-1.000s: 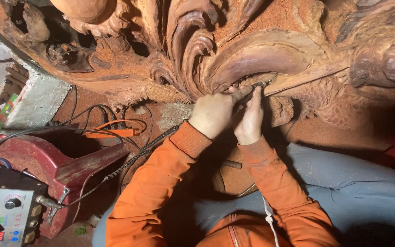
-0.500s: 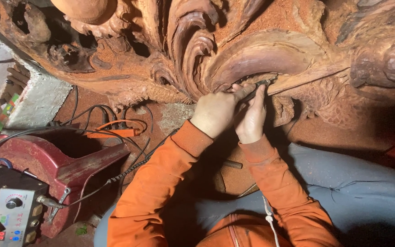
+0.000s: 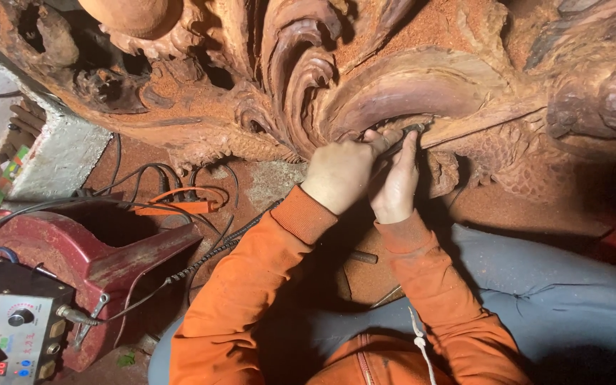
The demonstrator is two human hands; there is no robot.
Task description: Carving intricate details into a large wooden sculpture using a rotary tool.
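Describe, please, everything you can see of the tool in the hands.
The tool is a slim, dark, pen-like handpiece, mostly hidden. The left hand and right hand pinch it together. It lies tilted, with its tip against a curved groove of the reddish wood carving. The bit is too small to make out.

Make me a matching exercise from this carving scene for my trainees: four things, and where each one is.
Things:
1. hand tool
2. control box
3. orange cable
4. wood carving

Places:
A. bottom left corner
B. across the top
C. held by the left hand and right hand
D. on the dusty floor, left of the sleeves

Pairs: 1-C, 2-A, 3-D, 4-B
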